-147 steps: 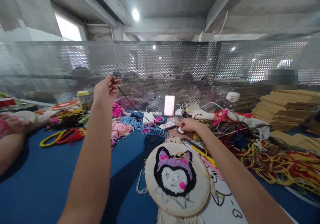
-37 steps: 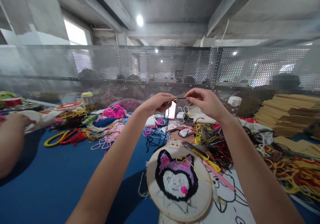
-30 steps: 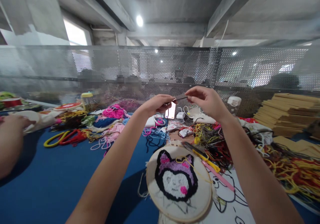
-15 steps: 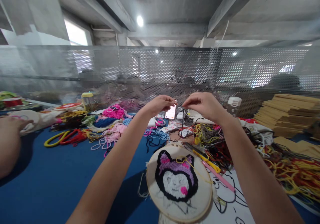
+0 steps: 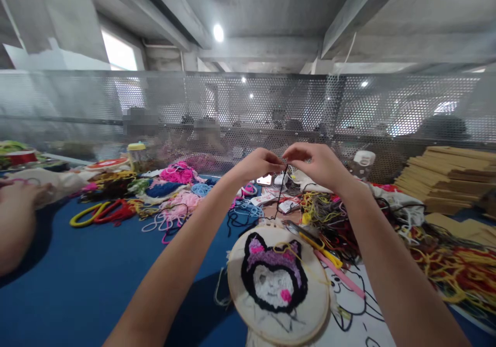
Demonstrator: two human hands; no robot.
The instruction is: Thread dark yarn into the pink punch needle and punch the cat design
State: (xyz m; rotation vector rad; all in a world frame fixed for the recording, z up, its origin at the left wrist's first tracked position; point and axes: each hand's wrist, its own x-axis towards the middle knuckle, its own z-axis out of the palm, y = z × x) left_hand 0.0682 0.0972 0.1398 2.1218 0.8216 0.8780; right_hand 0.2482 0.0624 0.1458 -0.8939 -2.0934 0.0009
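Observation:
My left hand [image 5: 264,163] and my right hand [image 5: 312,162] meet above the table, fingertips touching or nearly so. My right fingers pinch a strand of black yarn [image 5: 279,198], which hangs down toward the table. The left fingertips are pressed together at the top of the strand; whether they grip it too is hard to make out. Below lies an embroidery hoop [image 5: 324,313] with a black, purple, white and pink character worked on cream cloth. Yellow-handled scissors [image 5: 315,241] and a pink pen-like tool [image 5: 343,274] rest at its right edge, over a line drawing [image 5: 354,305].
Yarn heaps [image 5: 178,174] lie at the left, with more tangled yarn [image 5: 453,269] at the right. Red and yellow scissors [image 5: 93,214] rest on the blue table [image 5: 85,264]. A phone [image 5: 264,179], a bottle [image 5: 363,163] and brown envelopes [image 5: 449,176] stand behind. Another person's hand [image 5: 19,197] works at far left.
My left hand has moved right, closing the gap to my right hand, and now covers more of the phone. My right hand has stayed nearly in place with the black yarn.

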